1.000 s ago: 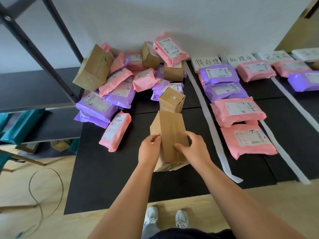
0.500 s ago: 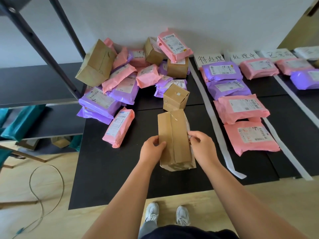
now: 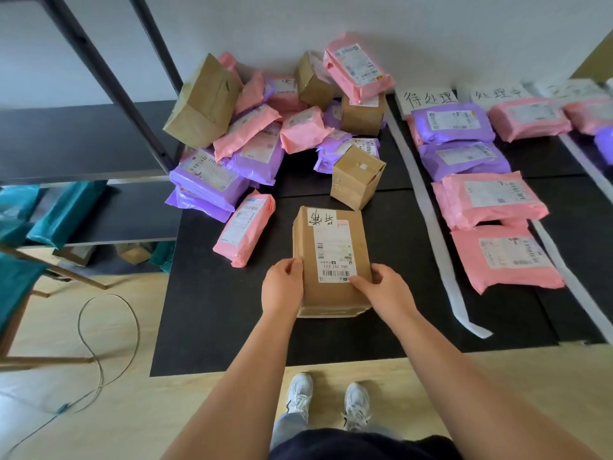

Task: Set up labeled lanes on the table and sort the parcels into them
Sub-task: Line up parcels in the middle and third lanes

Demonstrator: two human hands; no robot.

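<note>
A brown cardboard parcel (image 3: 331, 260) lies label-up at the front middle of the black table (image 3: 215, 320), with a white shipping label and a handwritten tag facing me. My left hand (image 3: 282, 288) grips its left edge and my right hand (image 3: 381, 290) grips its right edge near the barcode. Behind it sits an unsorted heap of pink, purple and brown parcels (image 3: 265, 134). To the right, white tape strips (image 3: 434, 224) mark lanes under handwritten paper labels (image 3: 428, 99). The first lane (image 3: 481, 200) holds two purple and two pink parcels.
A small brown box (image 3: 356, 175) stands just beyond the held parcel. A pink parcel (image 3: 243, 227) lies to its left. A black metal shelf frame (image 3: 99, 71) rises at the left, with teal items (image 3: 63, 210) below. A cable (image 3: 99, 343) loops on the wooden floor.
The brown parcel was turned in both hands from its plain taped side to its label side, which now faces up. Both hands stayed on its two edges.
</note>
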